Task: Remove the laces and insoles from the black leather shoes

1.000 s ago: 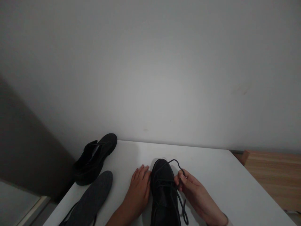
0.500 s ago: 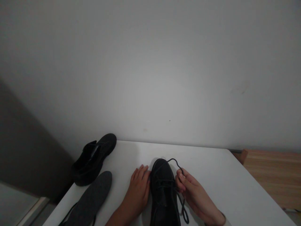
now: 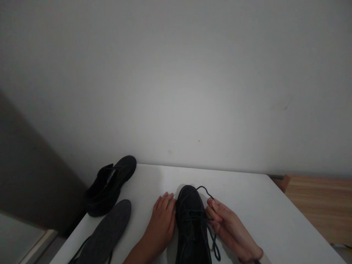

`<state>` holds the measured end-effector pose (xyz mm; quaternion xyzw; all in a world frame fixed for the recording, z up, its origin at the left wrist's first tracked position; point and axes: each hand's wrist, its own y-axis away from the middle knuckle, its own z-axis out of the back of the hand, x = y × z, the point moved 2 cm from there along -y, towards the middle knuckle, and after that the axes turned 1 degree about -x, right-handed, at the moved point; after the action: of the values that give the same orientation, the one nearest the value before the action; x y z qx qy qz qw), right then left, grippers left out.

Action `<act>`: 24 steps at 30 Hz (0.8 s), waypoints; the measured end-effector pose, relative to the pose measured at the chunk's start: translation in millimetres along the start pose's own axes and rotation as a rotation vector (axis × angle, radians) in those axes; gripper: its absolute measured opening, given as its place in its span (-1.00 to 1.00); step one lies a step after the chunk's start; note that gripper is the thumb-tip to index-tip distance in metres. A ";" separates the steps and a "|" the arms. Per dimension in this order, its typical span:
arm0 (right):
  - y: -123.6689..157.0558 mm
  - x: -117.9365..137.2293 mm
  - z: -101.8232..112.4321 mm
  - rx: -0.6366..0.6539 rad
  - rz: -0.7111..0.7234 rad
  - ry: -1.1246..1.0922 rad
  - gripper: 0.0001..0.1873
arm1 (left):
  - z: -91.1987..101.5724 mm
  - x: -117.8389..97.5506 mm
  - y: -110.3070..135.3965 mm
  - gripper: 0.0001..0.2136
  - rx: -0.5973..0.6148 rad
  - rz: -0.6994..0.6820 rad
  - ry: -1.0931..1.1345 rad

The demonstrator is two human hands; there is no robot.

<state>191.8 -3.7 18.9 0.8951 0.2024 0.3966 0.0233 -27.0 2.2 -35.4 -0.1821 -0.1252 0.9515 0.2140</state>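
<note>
A black lace-up shoe (image 3: 189, 227) rests on the white table, its toe pointing away from me and its heel cut off by the lower edge of view. My left hand (image 3: 162, 222) lies against the shoe's left side, fingers stretched forward on the tabletop. On the other side, my right hand (image 3: 224, 222) pinches a dark shoelace (image 3: 203, 187) between thumb and fingers. Part of the lace arches over the toe, and a loop hangs beside the shoe below the hand.
A second black shoe (image 3: 110, 187) stands at the table's back left corner. Near it lies a grey insole (image 3: 110, 231) with dark cord beside it. The white table (image 3: 247, 187) meets a pale wall (image 3: 198, 91). Wood-patterned furniture (image 3: 316, 205) is on the right.
My right hand has turned slightly, its fingers shifting along the shoelace. My left hand and the shoe stay where they were.
</note>
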 end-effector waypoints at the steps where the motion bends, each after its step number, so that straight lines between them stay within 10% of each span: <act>1: 0.0 -0.3 0.4 -0.006 -0.005 0.001 -0.63 | -0.5 0.3 0.2 -0.63 -0.003 0.001 0.010; 15: -1.1 -1.4 -0.1 -0.037 0.026 0.042 -0.61 | 59.6 -20.0 -15.9 -0.80 -0.196 0.163 0.706; 24: -1.6 -1.2 -1.1 -0.050 0.017 0.035 -0.63 | 62.6 -28.5 -9.6 -0.89 -0.107 0.035 0.831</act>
<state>189.7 -2.8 18.6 0.8888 0.1850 0.4174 0.0388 -24.6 -12.3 32.5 -0.5634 -0.0743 0.7928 0.2204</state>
